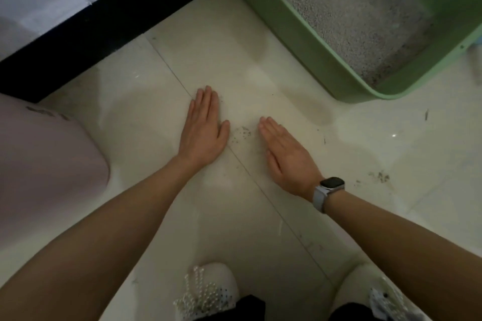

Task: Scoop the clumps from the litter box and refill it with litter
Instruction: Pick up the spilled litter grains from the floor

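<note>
Dim, flat indoor light, overall soft and slightly blurred. Faint glare patches on the glossy floor tiles [260,81], small specular glints mid-left and right. Soft shadow under the green litter box [300,41] corner. Wide-angle stretch at edges, forearms ballooned. Pink bin [39,164] at left hazy, out of focus.

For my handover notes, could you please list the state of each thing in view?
litter box: on the floor, open, holding litter.
spilled litter: scattered on the tile between the hands.
left hand: flat, fingers straight, on the floor.
right hand: flat, fingers straight, on the floor.
watch: on the right wrist.
</note>
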Demonstrator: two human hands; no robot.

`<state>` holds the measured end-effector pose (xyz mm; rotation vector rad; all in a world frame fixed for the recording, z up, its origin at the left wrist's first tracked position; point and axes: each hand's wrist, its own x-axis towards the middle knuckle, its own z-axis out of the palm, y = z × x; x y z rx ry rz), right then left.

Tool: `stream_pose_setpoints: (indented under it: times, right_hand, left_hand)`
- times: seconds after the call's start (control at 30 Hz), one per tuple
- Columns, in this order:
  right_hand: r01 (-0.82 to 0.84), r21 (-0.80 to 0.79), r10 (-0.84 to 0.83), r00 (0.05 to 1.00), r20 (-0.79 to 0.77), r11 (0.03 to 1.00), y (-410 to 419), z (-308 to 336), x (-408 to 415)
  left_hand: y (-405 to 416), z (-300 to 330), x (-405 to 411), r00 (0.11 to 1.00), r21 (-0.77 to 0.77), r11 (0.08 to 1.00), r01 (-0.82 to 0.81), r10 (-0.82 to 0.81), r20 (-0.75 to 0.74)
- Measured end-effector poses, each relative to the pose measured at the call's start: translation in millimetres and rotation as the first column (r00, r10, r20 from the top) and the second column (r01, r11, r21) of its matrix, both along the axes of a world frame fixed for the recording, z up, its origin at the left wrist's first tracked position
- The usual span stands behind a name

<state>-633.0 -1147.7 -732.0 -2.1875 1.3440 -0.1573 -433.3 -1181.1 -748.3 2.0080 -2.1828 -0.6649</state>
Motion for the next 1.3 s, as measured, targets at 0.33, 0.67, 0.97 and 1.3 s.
stream_pose_setpoints:
  times: [0.33,0.67,0.97,1.3]
  right_hand:
    - [0.488,-0.075,-0.493,0.854,-0.163,0.87,21.4,-22.8,-15.1]
    - [0.09,-0.027,-0.092,0.991,-0.095,0.996,4.9,-22.0,64.1]
    - [-0.187,-0.127,0.178,0.981,-0.081,0.974,13.6,-16.8,38.7]
    - [0.284,-0.105,-0.291,0.955,-0.054,0.953,8.6,-0.7,27.7]
  left_hand:
    - [41.8,-2.8,-20.1,0.925,0.003,0.926,0.379,-0.379,-0.007]
    - [72.3,8.8,19.6,0.983,0.017,0.983,0.185,-0.185,-0.02]
    - [68.7,10.3,15.7,0.993,0.024,0.993,0.115,-0.116,0.032]
    - [68.6,17.1,19.9,0.994,0.01,0.994,0.106,-0.106,0.015]
